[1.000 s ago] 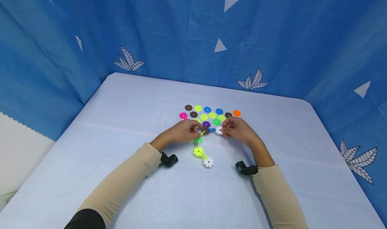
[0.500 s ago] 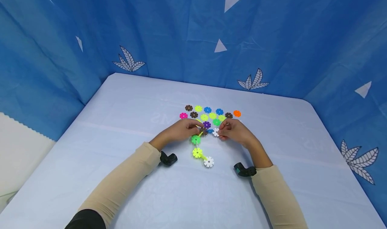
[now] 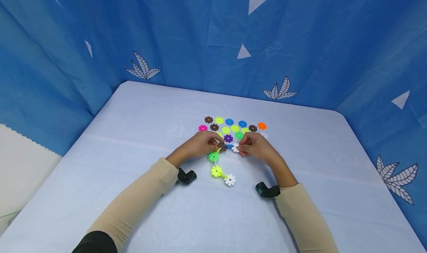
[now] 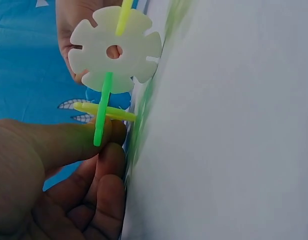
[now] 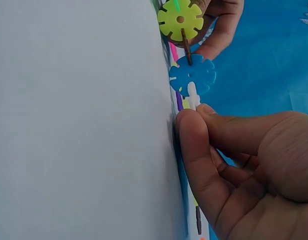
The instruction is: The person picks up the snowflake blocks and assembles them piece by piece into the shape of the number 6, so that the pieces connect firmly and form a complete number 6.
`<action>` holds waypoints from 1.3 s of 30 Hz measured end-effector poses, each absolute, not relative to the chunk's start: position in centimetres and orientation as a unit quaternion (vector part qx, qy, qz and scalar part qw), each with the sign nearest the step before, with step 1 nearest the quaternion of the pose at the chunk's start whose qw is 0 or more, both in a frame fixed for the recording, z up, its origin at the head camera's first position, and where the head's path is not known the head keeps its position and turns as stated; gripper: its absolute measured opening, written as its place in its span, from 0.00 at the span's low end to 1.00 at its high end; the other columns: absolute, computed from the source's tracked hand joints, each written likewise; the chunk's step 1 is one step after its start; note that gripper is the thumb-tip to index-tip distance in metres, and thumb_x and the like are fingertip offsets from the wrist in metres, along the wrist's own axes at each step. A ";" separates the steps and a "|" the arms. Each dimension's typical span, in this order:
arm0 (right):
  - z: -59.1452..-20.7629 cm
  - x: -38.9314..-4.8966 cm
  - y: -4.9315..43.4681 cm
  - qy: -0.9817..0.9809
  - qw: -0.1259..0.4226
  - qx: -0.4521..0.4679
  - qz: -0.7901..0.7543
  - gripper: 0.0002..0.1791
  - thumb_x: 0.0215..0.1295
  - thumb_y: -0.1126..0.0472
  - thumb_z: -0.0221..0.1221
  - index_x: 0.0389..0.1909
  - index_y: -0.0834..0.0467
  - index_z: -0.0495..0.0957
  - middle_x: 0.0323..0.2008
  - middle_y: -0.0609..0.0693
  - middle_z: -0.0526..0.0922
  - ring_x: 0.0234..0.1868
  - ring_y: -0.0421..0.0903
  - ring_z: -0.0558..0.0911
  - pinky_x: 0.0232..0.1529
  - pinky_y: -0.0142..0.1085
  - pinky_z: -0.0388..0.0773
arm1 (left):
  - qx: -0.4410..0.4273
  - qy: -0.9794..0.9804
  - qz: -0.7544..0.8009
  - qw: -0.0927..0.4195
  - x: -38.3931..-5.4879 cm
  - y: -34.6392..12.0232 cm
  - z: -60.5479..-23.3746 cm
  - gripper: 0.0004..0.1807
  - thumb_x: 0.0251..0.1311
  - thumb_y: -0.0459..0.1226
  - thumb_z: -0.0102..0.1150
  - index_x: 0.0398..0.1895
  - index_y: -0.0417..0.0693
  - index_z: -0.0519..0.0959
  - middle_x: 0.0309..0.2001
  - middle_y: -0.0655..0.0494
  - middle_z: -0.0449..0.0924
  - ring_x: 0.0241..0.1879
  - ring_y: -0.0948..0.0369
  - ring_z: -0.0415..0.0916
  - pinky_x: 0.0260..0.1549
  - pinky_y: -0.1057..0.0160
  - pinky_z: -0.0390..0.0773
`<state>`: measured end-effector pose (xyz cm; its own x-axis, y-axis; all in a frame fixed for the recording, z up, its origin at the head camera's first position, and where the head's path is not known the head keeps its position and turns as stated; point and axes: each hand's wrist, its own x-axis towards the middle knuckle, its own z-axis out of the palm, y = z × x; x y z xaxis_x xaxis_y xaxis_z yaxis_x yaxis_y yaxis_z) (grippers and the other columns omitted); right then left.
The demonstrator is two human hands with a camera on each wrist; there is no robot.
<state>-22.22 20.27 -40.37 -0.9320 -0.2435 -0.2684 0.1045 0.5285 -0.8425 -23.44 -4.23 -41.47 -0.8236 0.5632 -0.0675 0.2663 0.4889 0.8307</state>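
Small notched plastic discs are slotted into a chain. My left hand [image 3: 200, 144] pinches the brown disc [image 3: 222, 147] between thumb and fingers. From there the chain runs toward me through a green disc [image 3: 214, 156] and a yellow disc [image 3: 216, 171], ending in a white disc [image 3: 230, 180]. To the right of the brown one, a blue disc [image 5: 204, 75] joins on edgewise. My right hand [image 3: 259, 147] pinches another white disc [image 3: 235, 147], whose edge sits at a slot of the blue disc in the right wrist view; my fingertips hide most of it.
Loose discs lie in rows just beyond my hands, among them a pink disc [image 3: 202, 128], a purple disc [image 3: 228, 138] and an orange disc [image 3: 262, 126]. The white tabletop [image 3: 166, 108] ends at a blue curtain [image 3: 200, 41]. Black wrist devices [image 3: 187, 176] sit under both forearms.
My right hand has moved left and slightly toward me with the white disc. The brown, blue and green discs have shifted left and slightly nearer; my left hand has barely moved.
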 end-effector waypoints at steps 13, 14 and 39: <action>-40.6 -22.2 19.8 0.859 0.172 -0.045 -0.479 0.04 0.66 0.72 0.64 0.36 0.64 0.78 0.34 0.57 0.86 0.31 0.49 0.85 0.37 0.37 0.84 | 0.249 0.856 0.424 0.160 -23.4 -4.1 -41.7 0.14 0.67 0.28 0.63 0.54 0.44 0.85 0.35 0.57 0.82 0.37 0.61 0.78 0.38 0.65 0.79; -40.6 -22.2 19.8 0.861 0.171 -0.046 -0.477 0.03 0.67 0.72 0.64 0.36 0.65 0.78 0.34 0.57 0.86 0.31 0.49 0.85 0.37 0.37 0.84 | 0.251 0.856 0.423 0.158 -23.4 -4.1 -41.8 0.14 0.67 0.28 0.63 0.54 0.44 0.85 0.35 0.57 0.83 0.37 0.61 0.78 0.38 0.65 0.79; -39.8 -23.0 25.5 0.975 0.051 0.032 -0.212 0.26 0.74 0.61 0.58 0.69 0.63 0.71 0.56 0.70 0.70 0.55 0.64 0.73 0.57 0.60 0.73 | 0.249 0.847 0.433 0.183 -23.3 -4.3 -41.6 0.14 0.67 0.29 0.62 0.54 0.46 0.83 0.37 0.56 0.80 0.40 0.59 0.77 0.44 0.63 0.78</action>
